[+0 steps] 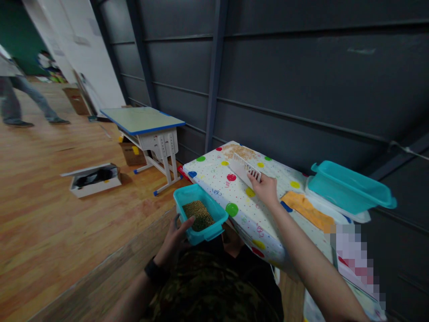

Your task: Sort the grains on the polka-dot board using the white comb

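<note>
My left hand [174,240] grips a small teal container [200,216] holding greenish-brown grains, held just off the near edge of the table. My right hand [266,188] reaches over the dotted tablecloth [241,201] and holds a white slotted scoop [244,169]. The scoop's far end lies next to a pile of tan grains [239,152] spread on the cloth near the table's far corner.
A larger teal tub [348,188] sits on a white lid at the right, with an orange cloth [306,209] beside it. A blue-edged desk [142,120] and an open cardboard box [95,179] stand on the wooden floor to the left. A person walks at far left.
</note>
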### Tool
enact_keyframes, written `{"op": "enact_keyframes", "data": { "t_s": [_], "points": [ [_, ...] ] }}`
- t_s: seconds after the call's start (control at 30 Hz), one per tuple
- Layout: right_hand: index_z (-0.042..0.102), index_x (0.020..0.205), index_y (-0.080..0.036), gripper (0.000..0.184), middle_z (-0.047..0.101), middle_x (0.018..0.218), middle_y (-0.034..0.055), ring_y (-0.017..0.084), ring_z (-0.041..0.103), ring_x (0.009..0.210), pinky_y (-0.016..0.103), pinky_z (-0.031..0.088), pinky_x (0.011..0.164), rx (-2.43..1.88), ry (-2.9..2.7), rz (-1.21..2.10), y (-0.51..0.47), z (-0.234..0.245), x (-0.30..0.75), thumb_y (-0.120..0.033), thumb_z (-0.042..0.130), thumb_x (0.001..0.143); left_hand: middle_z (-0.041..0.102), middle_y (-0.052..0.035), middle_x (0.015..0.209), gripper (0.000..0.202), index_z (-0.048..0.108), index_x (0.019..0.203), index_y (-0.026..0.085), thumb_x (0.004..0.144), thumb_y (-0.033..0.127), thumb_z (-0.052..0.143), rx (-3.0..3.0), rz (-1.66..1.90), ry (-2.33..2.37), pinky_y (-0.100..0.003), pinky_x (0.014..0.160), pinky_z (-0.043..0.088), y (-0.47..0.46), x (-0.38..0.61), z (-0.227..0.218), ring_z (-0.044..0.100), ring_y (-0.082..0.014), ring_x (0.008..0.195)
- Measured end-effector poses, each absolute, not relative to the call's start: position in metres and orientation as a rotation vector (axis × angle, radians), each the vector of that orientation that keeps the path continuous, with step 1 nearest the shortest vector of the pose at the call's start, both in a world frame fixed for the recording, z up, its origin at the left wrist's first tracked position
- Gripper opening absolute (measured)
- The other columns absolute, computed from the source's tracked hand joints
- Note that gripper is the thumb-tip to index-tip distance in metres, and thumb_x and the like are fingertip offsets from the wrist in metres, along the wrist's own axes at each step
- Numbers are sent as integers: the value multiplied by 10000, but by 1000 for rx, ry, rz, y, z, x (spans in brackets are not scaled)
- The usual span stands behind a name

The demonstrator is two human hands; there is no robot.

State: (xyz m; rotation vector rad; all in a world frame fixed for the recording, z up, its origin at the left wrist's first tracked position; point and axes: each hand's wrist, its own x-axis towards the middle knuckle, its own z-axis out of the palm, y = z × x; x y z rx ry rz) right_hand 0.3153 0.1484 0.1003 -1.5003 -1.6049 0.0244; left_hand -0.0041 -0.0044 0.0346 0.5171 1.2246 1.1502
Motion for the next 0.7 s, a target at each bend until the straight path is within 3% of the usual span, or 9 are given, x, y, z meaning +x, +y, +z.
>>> {"op": "enact_keyframes", "data": {
  "t_s": [0.13,0.33,0.57,0.7],
  "points": [
    [536,603,-279,473,509,495,2,190,525,522,325,360,593,-1444,-1719,-16,143,95,305,-569,617,967,759,-194,1530,1037,446,1701,278,860,560,982,567,1134,1201,-365,714,706,-4,-6,31,863,-316,1051],
    [657,642,-250,520,573,506,22,196,570,517,309,383,560,-1310,-1785,-62,135,92,297,-582,596,1038,785,-178,1482,977,479,1677,292,870,551,967,549,1151,1231,-361,693,703,-3,-6,24,865,-320,1036],
    [851,838,-217,406,733,611,47,196,659,526,292,491,593,-1163,-1847,-44,121,93,286,-482,627,1048,794,-191,1458,943,470,1663,269,892,512,956,549,1160,1218,-366,675,704,-4,-4,30,870,-321,1007],
    [887,891,-225,349,819,717,60,213,735,595,293,555,623,-1101,-1855,22,109,91,273,-442,652,1028,804,-191,1444,912,448,1670,251,928,462,934,542,1165,1203,-353,679,708,-6,-2,37,875,-299,976]
  ]
}}
